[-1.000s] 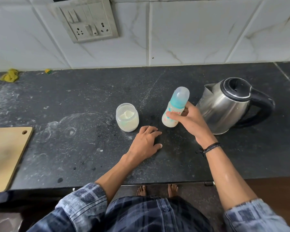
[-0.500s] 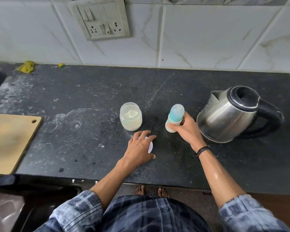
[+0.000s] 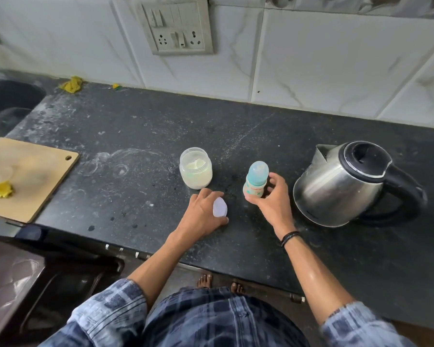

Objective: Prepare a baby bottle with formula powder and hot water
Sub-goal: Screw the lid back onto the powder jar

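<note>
A baby bottle (image 3: 256, 181) with a teal collar and clear cap stands upright on the dark counter (image 3: 135, 136). My right hand (image 3: 273, 201) is curled loosely round its lower part, thumb across the front. Left of it stands an open clear jar (image 3: 196, 169) with white formula powder inside. Just in front of the jar, my left hand (image 3: 203, 216) rests on the counter and pinches a small white lid (image 3: 219, 207), tilted on edge. A steel electric kettle (image 3: 343, 186) with a black lid and handle sits to the right of the bottle.
A wooden cutting board (image 3: 33, 176) with a yellow scrap lies at the left, a dark sink (image 3: 8, 101) behind it. Yellow bits (image 3: 72, 84) lie by the tiled wall, below a socket panel (image 3: 176, 26). A dark chair (image 3: 35, 284) stands at lower left.
The bottle went from tilted in the air to upright on the counter, and my right hand's grip has loosened. My left hand picked up the white lid and tipped it on edge.
</note>
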A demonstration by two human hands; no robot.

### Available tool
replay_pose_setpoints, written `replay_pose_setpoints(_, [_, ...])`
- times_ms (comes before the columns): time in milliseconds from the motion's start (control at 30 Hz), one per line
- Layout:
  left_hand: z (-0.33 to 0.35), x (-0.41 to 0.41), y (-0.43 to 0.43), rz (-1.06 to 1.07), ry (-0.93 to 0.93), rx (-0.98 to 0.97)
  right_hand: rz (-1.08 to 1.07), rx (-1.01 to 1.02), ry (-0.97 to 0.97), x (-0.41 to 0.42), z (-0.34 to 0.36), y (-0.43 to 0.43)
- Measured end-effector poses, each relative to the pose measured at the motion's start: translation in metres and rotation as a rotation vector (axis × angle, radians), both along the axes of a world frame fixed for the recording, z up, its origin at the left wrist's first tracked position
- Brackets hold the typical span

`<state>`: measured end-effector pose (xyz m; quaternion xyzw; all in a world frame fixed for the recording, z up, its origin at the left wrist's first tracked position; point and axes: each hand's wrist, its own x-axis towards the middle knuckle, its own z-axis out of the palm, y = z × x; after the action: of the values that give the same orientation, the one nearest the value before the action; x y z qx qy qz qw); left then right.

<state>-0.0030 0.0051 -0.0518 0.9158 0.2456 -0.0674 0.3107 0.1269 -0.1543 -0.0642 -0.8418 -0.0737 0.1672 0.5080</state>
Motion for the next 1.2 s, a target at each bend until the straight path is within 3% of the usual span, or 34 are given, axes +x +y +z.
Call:
replay_pose_setpoints(100, [0.010,0.003,-0.003,0.143,-0.052,-0.121,-0.200,0.078,-0.072,-0.030,-0.004,-0.007])
replay_pose_setpoints(367, [0.020,-0.003,-0.013,0.352,-0.188,-0.241,-0.177,0.155,-0.171,-0.054,-0.013,-0.003])
replay_pose_setpoints(833, [0.017,-0.022,0.021,0.265,-0.124,-0.297,-0.182,0.081,-0.180,-0.019,-0.028,0.025])
replay_pose_setpoints(1067, [0.020,-0.022,0.040,0.186,-0.159,-0.395,-0.425,0.131,-0.191,-0.063,-0.024,0.038])
replay_pose_setpoints(1200, [0.030,-0.023,0.047,0.227,-0.248,-0.610,-0.186,0.332,0.030,-0.103,-0.009,0.054])
